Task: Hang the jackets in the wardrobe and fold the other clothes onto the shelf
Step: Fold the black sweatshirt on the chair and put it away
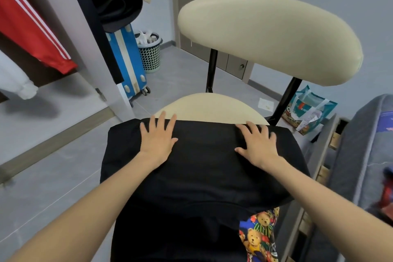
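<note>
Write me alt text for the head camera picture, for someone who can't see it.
A person's left hand and right hand lie flat, fingers spread, on a black garment draped over the seat of a cream chair. At left a red jacket with white stripes hangs in a wardrobe, with a blue suitcase standing beyond it.

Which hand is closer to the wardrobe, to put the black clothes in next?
Probably the left hand. It lies flat on the left of the black garment, nearest the wardrobe where the red jacket hangs. The right hand presses the side toward the bed.
</note>
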{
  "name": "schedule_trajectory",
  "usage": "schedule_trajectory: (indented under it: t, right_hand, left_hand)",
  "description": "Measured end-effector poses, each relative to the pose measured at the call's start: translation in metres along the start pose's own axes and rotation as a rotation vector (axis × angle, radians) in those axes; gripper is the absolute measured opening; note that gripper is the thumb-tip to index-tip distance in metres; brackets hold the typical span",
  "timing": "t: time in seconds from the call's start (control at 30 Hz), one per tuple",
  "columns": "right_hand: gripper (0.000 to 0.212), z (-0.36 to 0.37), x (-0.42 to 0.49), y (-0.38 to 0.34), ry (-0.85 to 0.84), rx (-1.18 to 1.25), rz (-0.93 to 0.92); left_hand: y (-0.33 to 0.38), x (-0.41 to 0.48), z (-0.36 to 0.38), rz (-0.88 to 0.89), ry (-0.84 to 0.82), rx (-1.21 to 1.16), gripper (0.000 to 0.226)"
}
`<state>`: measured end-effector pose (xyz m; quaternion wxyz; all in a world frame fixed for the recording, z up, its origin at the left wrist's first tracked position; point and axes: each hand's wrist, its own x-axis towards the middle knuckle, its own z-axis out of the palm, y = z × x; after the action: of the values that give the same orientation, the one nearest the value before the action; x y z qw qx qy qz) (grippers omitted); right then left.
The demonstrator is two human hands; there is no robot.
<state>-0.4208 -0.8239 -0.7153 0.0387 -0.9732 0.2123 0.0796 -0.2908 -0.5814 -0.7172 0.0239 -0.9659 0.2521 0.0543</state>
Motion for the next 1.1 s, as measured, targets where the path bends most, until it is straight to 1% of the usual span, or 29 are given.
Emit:
schedule_trajectory:
  t: [0.03, 0.1, 0.17, 0.23, 0.3, 0.37, 0.43, 0.5, 0.57, 0.63, 0.7, 0.8, 0.93, 1.0, 1.1]
  right_hand:
    - [0.082, -0.009, 0.007, -0.001, -0.009, 0.018, -0.069]
    - [0.094, -0.021, 0.024, -0.003, -0.101, 0.034, -0.122]
    - [0.102, -0.026, 0.041, -0.005, -0.219, -0.007, -0.102]
    - [0.104, -0.026, 0.054, -0.007, -0.32, -0.02, -0.059]
    - [0.095, -0.027, 0.063, -0.008, -0.373, -0.032, -0.038]
    - [0.081, -0.028, 0.066, -0.009, -0.389, -0.063, -0.049]
    - [0.067, -0.031, 0.064, -0.008, -0.384, -0.073, -0.072]
    - [0.056, -0.038, 0.058, -0.006, -0.347, -0.075, -0.099]
    - [0.049, -0.052, 0.051, -0.005, -0.288, -0.091, -0.138]
    - [0.042, -0.075, 0.048, -0.005, -0.183, -0.12, -0.186]
    - [0.036, -0.103, 0.048, -0.005, -0.032, -0.13, -0.213]
    - [0.036, -0.144, 0.05, -0.007, 0.184, -0.1, -0.208]
    - [0.037, -0.17, 0.045, -0.002, 0.305, -0.111, -0.202]
    - [0.037, -0.177, 0.04, 0.003, 0.356, -0.124, -0.201]
    - [0.035, -0.191, 0.036, 0.006, 0.448, -0.131, -0.194]
  left_hand:
    - [-0.001, 0.005, -0.005, 0.073, -0.023, 0.042, 0.076]
    - [-0.004, 0.017, -0.015, 0.113, -0.177, 0.06, 0.08]
    - [-0.009, 0.032, -0.021, 0.099, -0.326, 0.033, 0.085]
    - [-0.014, 0.045, -0.022, 0.122, -0.379, 0.007, 0.086]
    - [-0.017, 0.053, -0.021, 0.162, -0.372, -0.01, 0.082]
    - [-0.021, 0.058, -0.024, 0.17, -0.399, -0.028, 0.075]
    - [-0.026, 0.06, -0.032, 0.153, -0.449, -0.006, 0.063]
    - [-0.032, 0.059, -0.044, 0.136, -0.466, 0.066, 0.053]
    - [-0.034, 0.054, -0.057, 0.122, -0.432, 0.151, 0.048]
    - [-0.037, 0.048, -0.074, 0.119, -0.354, 0.21, 0.042]
    - [-0.04, 0.048, -0.097, 0.115, -0.218, 0.229, 0.035]
    - [-0.043, 0.049, -0.136, 0.079, -0.004, 0.27, 0.031]
    - [-0.036, 0.047, -0.165, 0.084, 0.188, 0.288, 0.03]
    - [-0.033, 0.046, -0.17, 0.084, 0.256, 0.305, 0.03]
    - [-0.028, 0.049, -0.184, 0.061, 0.327, 0.333, 0.04]
